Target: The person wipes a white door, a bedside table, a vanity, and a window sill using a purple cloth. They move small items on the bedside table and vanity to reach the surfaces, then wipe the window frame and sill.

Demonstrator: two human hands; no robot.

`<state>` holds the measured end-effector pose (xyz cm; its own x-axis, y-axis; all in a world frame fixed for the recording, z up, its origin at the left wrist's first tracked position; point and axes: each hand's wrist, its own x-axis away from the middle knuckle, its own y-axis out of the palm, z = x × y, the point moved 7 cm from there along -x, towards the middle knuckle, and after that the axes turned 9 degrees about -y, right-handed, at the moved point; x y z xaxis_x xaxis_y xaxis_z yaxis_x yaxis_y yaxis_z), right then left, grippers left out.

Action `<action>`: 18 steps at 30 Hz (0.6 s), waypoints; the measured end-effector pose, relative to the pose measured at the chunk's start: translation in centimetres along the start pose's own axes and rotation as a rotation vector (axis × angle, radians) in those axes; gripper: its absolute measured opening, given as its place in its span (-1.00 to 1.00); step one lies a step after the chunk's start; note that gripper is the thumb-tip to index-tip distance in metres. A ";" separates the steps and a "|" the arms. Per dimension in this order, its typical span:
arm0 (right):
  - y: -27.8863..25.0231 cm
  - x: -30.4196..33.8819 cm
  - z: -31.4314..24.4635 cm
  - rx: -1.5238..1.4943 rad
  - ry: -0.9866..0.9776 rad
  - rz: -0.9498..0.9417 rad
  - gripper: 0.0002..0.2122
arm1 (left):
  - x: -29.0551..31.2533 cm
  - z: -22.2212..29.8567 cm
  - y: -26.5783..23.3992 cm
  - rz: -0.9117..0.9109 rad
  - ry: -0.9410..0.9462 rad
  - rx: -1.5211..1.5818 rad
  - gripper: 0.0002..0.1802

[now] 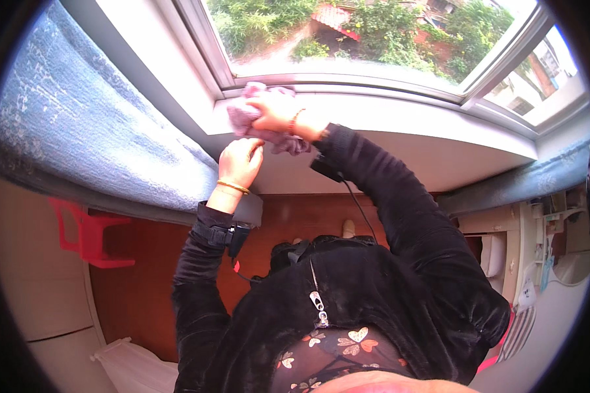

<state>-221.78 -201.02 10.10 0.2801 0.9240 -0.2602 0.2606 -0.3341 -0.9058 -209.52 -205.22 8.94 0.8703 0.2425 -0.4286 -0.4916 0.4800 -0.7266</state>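
My right hand [273, 112] is closed over a crumpled mauve cloth [243, 118] at the left end of the white window sill [367, 116]. Part of the cloth bunches out past the fingers, and a fold hangs over the sill's front edge. A beaded bracelet circles that wrist. Just below and to the left is my left hand [238, 164], its fingers curled in by the sill's edge and close to the cloth. Whatever those fingers may hold is hidden. A yellow bangle [234, 187] sits on the left wrist.
A sliding window [347, 81] rises behind the sill. Blue patterned curtains [105, 124] hang at the left, with more at the right. A red plastic stool [93, 234] stands on the brown floor [144, 295] at left. White shelves [549, 223] are at right. A cable [362, 211] dangles beside my right sleeve.
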 end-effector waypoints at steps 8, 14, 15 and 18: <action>-8.8 21.5 11.9 -0.090 0.470 0.236 -0.64 | -2.1 -1.2 1.7 0.090 -0.020 -0.200 -0.68; -12.5 25.0 12.8 -0.192 0.622 0.535 -0.56 | -3.2 -3.2 5.4 -0.179 -0.177 -0.533 -0.37; -12.7 23.5 11.6 -0.191 0.575 0.531 -0.56 | -3.1 -2.9 5.9 -0.188 -0.146 -0.599 -0.29; -13.1 16.2 6.0 0.049 0.333 0.536 -0.64 | -2.7 -3.1 7.0 -0.257 -0.147 -0.690 -0.13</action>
<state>-226.15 -180.62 15.73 0.6346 0.5202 -0.5715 -0.0367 -0.7184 -0.6947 -215.40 -205.15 3.36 0.9314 0.3276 -0.1586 -0.1367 -0.0889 -0.9866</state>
